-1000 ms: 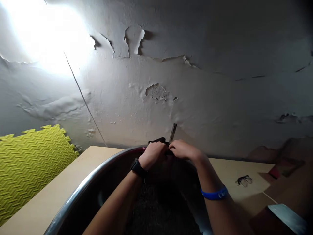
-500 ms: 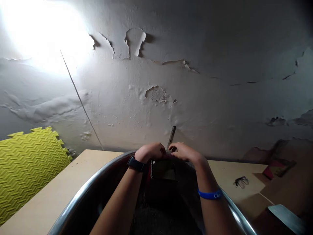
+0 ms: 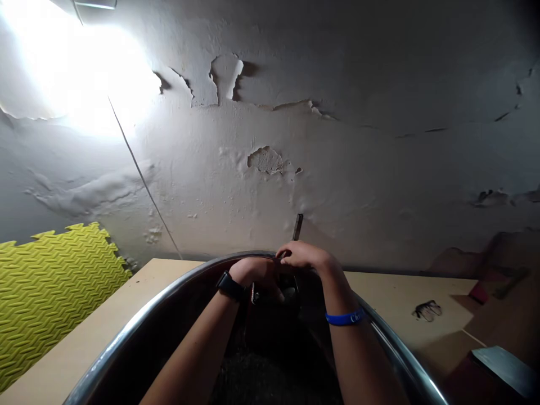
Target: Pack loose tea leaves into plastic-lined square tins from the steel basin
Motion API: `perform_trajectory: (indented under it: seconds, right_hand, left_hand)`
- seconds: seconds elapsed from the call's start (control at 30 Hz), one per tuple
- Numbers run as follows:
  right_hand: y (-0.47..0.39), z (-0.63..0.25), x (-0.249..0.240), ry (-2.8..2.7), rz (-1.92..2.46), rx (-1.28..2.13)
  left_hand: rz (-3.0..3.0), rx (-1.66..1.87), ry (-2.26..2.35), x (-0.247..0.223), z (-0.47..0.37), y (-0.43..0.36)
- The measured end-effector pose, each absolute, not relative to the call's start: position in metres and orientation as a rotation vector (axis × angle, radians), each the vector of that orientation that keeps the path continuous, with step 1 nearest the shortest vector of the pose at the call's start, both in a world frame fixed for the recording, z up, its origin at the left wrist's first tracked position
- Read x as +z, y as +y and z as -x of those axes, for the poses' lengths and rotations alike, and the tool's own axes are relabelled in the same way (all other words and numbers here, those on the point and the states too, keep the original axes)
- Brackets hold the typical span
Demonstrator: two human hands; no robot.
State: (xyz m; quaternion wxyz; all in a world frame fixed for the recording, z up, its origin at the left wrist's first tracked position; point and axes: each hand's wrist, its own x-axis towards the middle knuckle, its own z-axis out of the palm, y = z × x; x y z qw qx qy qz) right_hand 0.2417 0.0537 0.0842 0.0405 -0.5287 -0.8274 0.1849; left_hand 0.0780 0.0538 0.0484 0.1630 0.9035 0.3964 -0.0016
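Note:
Both my arms reach over a wide, dark vessel with a shiny metal rim (image 3: 122,333). My left hand (image 3: 258,274), with a black watch at its wrist, bends down inside the far rim. Its fingers curl in shadow, over a dark, glossy rectangular object (image 3: 264,298) with a bright edge. My right hand (image 3: 302,254) is at the far rim, its fingers closed together close to the left hand. Whatever either hand grips is too dark and hidden to name. A blue wristband circles my right forearm. Behind that hand a narrow dark bar (image 3: 298,226) stands against the wall.
The vessel is on a pale wooden table (image 3: 80,332). Yellow foam matting (image 3: 59,292) is at the left, and eyeglasses (image 3: 428,310) lie at the right. A flat, pale-topped object (image 3: 502,365) is at the lower right. The peeling wall (image 3: 337,185) rises directly behind.
My left hand has dipped lower, over the glossy rectangular object. My right hand has shifted left, closer to the left hand, and its fingers have drawn together. The view has moved slightly.

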Motion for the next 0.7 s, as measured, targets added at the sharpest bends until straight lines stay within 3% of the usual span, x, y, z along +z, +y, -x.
perform_trajectory:
  seconds: [0.17, 0.33, 0.47, 0.6, 0.7]
  right_hand:
    - [0.025, -0.231, 0.122, -2.351, 1.429, 0.506]
    - [0.013, -0.230, 0.165, -1.607, 0.716, 0.615]
    - [0.005, -0.242, 0.167, -1.025, 0.195, 0.917]
    - [-0.023, -0.249, 0.158, -1.080, 0.100, 1.090]
    - [-0.055, -0.253, 0.156, -1.264, 0.205, 0.943]
  left_hand:
    - [-2.628, 0.063, 1.365, 0.036, -0.092, 0.043]
    - [-2.602, -0.055, 1.295, 0.042, -0.101, 0.051]
    - [-2.539, -0.192, 1.232, 0.059, -0.108, 0.066]
    - [-2.515, -0.157, 1.199, 0.064, -0.103, 0.068]
    - [-2.566, -0.003, 1.221, 0.060, -0.092, 0.054]
